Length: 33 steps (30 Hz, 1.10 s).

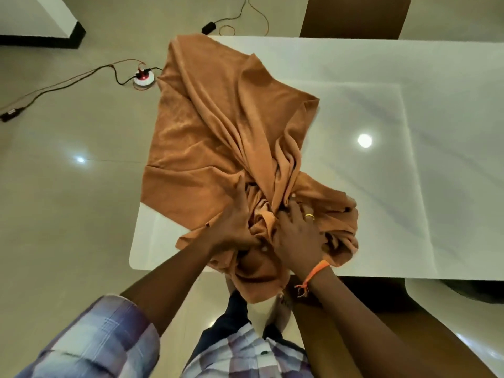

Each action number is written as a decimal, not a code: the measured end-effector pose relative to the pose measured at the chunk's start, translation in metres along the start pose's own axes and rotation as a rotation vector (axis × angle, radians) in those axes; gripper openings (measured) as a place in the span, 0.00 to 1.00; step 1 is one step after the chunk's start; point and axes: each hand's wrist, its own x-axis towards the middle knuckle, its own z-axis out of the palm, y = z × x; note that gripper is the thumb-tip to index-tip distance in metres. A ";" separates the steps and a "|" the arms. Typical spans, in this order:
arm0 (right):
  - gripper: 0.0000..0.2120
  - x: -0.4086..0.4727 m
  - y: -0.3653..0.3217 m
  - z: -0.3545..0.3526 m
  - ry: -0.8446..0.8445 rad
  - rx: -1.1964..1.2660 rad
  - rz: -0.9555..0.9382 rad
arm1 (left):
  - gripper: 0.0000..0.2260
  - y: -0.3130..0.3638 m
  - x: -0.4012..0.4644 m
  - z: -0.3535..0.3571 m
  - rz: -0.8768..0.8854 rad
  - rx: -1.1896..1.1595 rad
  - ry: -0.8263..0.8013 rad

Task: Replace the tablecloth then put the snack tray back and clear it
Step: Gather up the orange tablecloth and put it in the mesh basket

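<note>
Left hand (231, 227) and right hand (298, 236), lower centre: both clutching bunched rust-orange fabric tablecloth (218, 126), half-spread over left end of glossy white table (409, 132). Cloth swap unfinished; snack tray not visible.

Evenly bright indoors, lit from overhead. Round lamp glare on the glossy white table (364, 140) and the floor tiles (80, 159). Wide-angle bending at edges, slight overall softness.

1 tablecloth (218, 126), 1 table (409, 105), 2 hands, 1 power strip (144, 77), 2 chairs
</note>
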 end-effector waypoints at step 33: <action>0.14 0.280 0.002 -0.030 -0.111 -0.005 -0.089 | 0.47 -0.016 0.033 -0.001 0.162 0.392 -0.021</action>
